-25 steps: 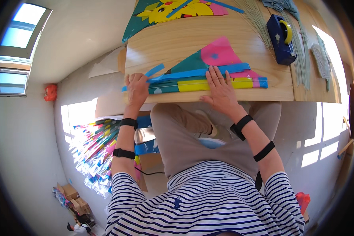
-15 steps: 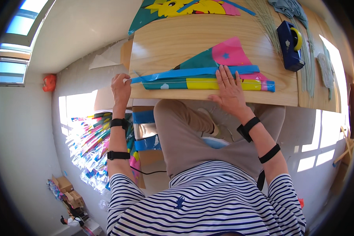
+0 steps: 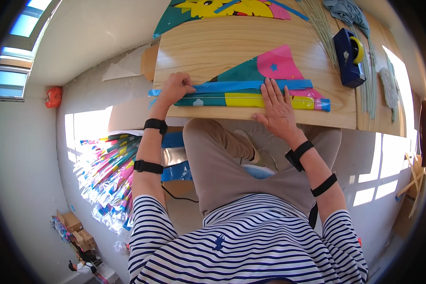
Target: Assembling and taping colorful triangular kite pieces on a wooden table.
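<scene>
A folded kite of thin teal, yellow and pink sheet lies along the table's near edge. A long blue strip runs across it from left to right. My right hand lies flat on the kite and strip, fingers stretched out and pointing away from me. At the kite's left end, my left hand is closed, thumb and fingertips pinching the blue strip. The strip's loose end sticks out left of that wrist, over the table's corner. Palm and curled fingers hide part of the strip.
The wooden table bears another kite with a yellow cartoon figure at the back. Right of it are thin rods, a dark blue tape dispenser and a grey cloth. A pile of packed kites lies lower left.
My left hand has moved right, from beyond the table's left edge onto the kite's left end, pinching the blue strip further in. My right hand stays put.
</scene>
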Motion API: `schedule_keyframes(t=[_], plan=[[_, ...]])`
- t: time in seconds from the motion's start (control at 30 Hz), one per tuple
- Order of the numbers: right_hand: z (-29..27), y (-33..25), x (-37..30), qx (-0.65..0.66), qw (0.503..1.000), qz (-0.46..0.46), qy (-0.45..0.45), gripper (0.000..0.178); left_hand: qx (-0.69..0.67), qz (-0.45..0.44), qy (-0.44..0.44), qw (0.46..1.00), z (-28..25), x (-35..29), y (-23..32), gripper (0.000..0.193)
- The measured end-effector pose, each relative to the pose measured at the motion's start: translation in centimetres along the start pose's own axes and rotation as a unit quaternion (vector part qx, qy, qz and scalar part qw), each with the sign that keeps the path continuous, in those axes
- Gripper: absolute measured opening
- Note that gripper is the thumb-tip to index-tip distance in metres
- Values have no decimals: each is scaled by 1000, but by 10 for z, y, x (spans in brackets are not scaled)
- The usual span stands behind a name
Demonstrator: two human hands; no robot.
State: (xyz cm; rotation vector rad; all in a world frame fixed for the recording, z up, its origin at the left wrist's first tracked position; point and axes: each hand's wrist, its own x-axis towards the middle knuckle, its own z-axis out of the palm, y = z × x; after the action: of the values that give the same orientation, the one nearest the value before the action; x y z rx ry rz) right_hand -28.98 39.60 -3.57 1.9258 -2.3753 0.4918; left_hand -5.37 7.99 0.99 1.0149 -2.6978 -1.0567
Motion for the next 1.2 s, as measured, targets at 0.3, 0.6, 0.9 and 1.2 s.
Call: schedule_keyframes(t=[0.3,0.6,0.9,1.2], plan=[[-1,-1,1,1,1000,5,-4,99,-172,-100,-166,966,-49,-8,11,27],[-2,-1,0,7,1000,0,-6,97,-203,-133,-189,951,-66,-20,-6,16],[-2,-1,0,-12,1000,9,-13,99,-162,-168,-166,958,-69,-18,-3,17],[-2,-2,-1,6,1000,15,-6,96,-105,-180,-126,970,-75,-20,6,18]])
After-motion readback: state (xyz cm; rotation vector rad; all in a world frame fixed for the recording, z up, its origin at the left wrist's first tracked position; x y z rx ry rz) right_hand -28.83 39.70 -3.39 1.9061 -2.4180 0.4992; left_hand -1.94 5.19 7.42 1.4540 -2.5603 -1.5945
